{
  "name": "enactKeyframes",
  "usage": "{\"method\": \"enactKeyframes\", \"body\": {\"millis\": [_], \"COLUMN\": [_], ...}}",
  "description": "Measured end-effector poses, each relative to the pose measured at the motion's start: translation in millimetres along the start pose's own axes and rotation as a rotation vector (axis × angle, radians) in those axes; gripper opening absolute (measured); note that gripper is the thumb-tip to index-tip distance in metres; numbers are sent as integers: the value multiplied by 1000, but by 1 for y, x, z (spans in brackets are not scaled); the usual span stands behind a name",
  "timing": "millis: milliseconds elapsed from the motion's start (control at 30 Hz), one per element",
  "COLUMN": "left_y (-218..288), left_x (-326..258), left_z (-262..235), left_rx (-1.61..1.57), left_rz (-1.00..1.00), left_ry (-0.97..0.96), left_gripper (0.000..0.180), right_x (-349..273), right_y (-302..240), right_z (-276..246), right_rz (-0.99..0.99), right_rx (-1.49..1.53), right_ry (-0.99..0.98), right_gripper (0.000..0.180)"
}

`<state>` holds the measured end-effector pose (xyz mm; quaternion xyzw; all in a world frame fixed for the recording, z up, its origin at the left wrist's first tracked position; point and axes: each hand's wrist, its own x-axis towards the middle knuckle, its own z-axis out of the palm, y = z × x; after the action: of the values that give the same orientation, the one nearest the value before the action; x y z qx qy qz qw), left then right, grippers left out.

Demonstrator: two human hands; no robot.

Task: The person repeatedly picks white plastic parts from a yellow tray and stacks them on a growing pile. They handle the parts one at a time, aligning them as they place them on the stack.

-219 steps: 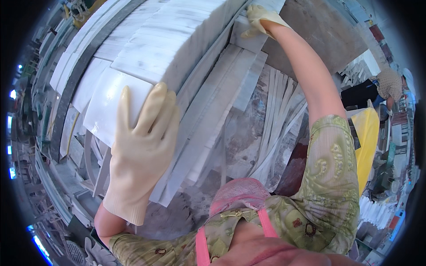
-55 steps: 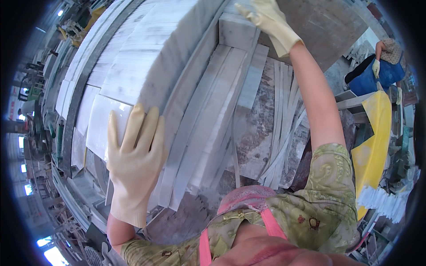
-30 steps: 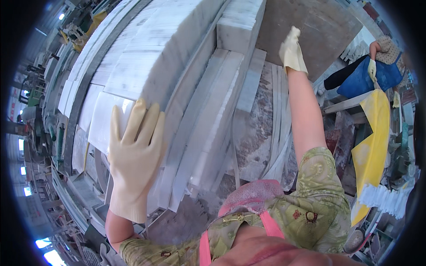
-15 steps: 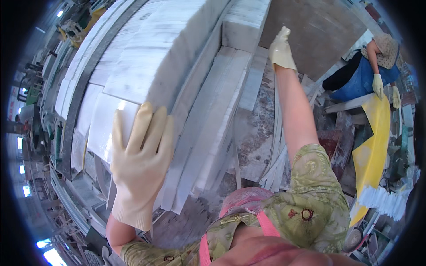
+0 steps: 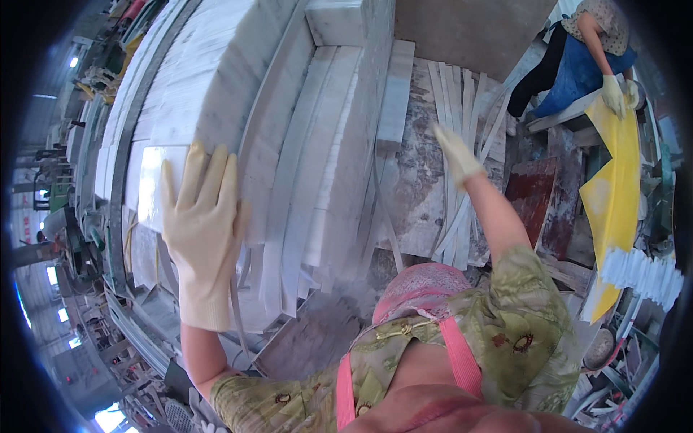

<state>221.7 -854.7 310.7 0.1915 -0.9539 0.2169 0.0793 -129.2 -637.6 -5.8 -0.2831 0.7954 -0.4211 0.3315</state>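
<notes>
My left hand [image 5: 199, 229], in a cream rubber glove, lies with fingers stretched out against the near end of a long stack of white stone slabs [image 5: 209, 79]. Beneath its fingertips is a wet, shiny white slab face [image 5: 153, 177]. My right hand [image 5: 459, 157], gloved alike, is held out with fingers extended and holds nothing. It appears over thin pale strips [image 5: 453, 94]; whether it touches them I cannot tell. Between my hands run long white stone pieces [image 5: 307, 159], with a white block [image 5: 334, 23] at their far end.
A brown board [image 5: 462, 32] stands at the far side. At the far right a co-worker in a blue apron [image 5: 581, 68] has gloved hands on a yellow sheet [image 5: 612, 206]. Corrugated white material [image 5: 641, 278] lies nearer. A dark metal bar [image 5: 119, 159] runs along the stack's left.
My right hand has come down toward me from beside the brown board. My left hand stays at the stack's near end, fingers still stretched. The whole view has shifted somewhat.
</notes>
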Motion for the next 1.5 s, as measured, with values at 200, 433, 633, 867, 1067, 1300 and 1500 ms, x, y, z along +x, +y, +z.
{"method": "enactKeyframes", "body": {"millis": [200, 433, 633, 867, 1067, 1300, 1500], "left_y": [1, 8, 79, 380, 658, 789, 831], "left_x": [-5, -15, -52, -154, -200, -243, -243], "left_z": [-4, -20, -47, -23, -89, -186, -211], "left_rx": [-8, 100, 296, -517, -914, -1256, -1310], "left_rz": [23, 119, 135, 526, 1226, 1638, 1858], "left_ry": [17, -27, 61, -83, 185, 163, -297], "left_gripper": [54, 61, 55, 19, 11, 13, 29], "right_x": [-254, -435, -516, -671, -791, -926, -1006], "right_y": [235, 341, 362, 431, 465, 470, 422], "right_z": [-15, -63, -64, -33, -17, 24, 143], "right_rz": [426, 503, 525, 542, 660, 778, 898], "right_rx": [-356, -64, 555, 583, 565, 675, 759], "right_ry": [-351, -180, 255, 107, 253, 672, 1238], "right_gripper": [58, 49, 41, 44, 43, 43, 44]}}
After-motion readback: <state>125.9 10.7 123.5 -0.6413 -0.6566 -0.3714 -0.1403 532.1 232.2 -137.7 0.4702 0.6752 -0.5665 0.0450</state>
